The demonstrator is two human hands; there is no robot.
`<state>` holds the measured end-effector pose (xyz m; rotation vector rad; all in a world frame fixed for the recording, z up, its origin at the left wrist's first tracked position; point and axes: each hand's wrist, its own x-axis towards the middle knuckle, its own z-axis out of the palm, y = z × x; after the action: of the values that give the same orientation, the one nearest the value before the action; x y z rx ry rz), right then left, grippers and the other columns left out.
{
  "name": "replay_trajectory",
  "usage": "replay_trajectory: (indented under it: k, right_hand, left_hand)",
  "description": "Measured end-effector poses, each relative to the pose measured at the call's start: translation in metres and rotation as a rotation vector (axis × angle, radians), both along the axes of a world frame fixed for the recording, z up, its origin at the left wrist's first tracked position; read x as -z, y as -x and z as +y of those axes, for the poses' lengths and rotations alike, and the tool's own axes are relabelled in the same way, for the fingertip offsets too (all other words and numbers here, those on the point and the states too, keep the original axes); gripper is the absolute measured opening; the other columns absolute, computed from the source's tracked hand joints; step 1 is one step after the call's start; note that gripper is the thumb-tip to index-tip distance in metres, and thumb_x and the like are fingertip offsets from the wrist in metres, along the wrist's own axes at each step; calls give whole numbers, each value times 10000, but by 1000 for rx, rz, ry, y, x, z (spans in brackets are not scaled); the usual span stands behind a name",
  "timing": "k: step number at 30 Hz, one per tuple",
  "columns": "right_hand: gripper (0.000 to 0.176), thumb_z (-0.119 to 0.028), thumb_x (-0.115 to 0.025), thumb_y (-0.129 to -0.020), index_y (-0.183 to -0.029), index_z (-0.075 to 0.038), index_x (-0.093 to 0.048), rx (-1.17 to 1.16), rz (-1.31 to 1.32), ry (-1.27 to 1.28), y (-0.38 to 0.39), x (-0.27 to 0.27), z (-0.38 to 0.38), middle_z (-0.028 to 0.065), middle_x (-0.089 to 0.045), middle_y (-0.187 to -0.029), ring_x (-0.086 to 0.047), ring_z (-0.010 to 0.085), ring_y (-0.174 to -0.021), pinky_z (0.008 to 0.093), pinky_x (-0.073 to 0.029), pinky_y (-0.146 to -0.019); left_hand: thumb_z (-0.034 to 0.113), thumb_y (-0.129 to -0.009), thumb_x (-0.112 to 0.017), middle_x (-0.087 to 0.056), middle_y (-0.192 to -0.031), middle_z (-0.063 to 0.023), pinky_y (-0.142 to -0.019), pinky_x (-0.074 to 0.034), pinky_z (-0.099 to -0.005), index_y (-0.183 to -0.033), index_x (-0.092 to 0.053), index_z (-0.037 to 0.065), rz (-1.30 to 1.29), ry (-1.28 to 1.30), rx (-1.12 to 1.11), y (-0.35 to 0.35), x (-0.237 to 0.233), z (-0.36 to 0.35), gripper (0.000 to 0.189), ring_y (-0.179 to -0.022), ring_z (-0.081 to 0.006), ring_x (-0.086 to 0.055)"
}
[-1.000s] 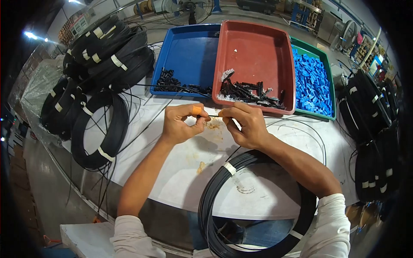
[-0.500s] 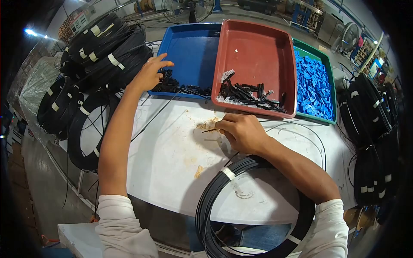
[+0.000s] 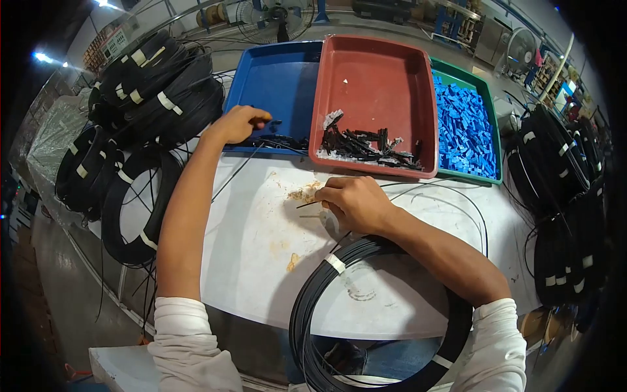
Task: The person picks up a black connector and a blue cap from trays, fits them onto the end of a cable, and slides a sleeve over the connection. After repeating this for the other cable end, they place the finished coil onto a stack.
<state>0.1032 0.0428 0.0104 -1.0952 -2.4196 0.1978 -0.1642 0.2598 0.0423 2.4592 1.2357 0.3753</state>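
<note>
Right hand (image 3: 353, 201) was rested on the white bench (image 3: 255, 274), just behind the big black cable coil (image 3: 300, 313). Left hand (image 3: 240, 124) was stretched out to the front edge of the blue tray (image 3: 281, 78), fingers curled onto the small black clips (image 3: 290, 140) there. Whether one was actually gripped couldn't be told, tbh. Smallest bit: a thin wire end (image 3: 305, 205) was pinched tight in the right fingertips.

Left hand (image 3: 238, 124) in blue tray (image 3: 287, 72); right hand (image 3: 353, 202) on cable (image 3: 302, 206)
</note>
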Motion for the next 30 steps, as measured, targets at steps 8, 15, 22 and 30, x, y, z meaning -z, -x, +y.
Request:
replay_trajectory:
  k: [8, 15, 22, 30]
  right_hand:
    - [239, -91, -656, -783, -1014, -91, -713, -8, 3, -19, -2, 4, 1, 93, -690, -904, -685, 308, -816, 426, -529, -677]
    - [241, -72, -651, -749, -982, -89, -712, -6, 13, 10, -2, 6, 2, 90, -691, -892, -687, 311, -807, 429, -532, -671]
    - [187, -73, -650, -737, -919, -74, -695, -23, 5, -17, -1, 6, 3, 90, -690, -882, -688, 308, -789, 428, -535, -660]
    - [196, -79, -656, -736, -928, -75, -697, -20, 3, -24, -1, 5, 2, 91, -694, -902, -691, 306, -794, 425, -541, -666]
  left_hand:
    - [-163, -775, -481, -734, -1015, -148, -876, -529, -317, -1035, -698, -35, -160, -92, 31, 11, -12, -9, 362, -959, -217, -707]
    - [15, -723, -749, -692, -764, -74, -705, -520, -296, -807, -657, -15, -105, -152, -99, 20, -10, -18, 128, -705, -147, -658]
    - [-103, -765, -726, -623, -774, -35, -692, -546, -248, -880, -575, 8, -429, -167, -77, 13, 16, -8, 219, -751, -110, -672]
    - [-185, -754, -686, -636, -907, -82, -768, -617, -295, -996, -572, 6, -656, -56, -95, -1, 16, -14, 329, -903, -167, -713]
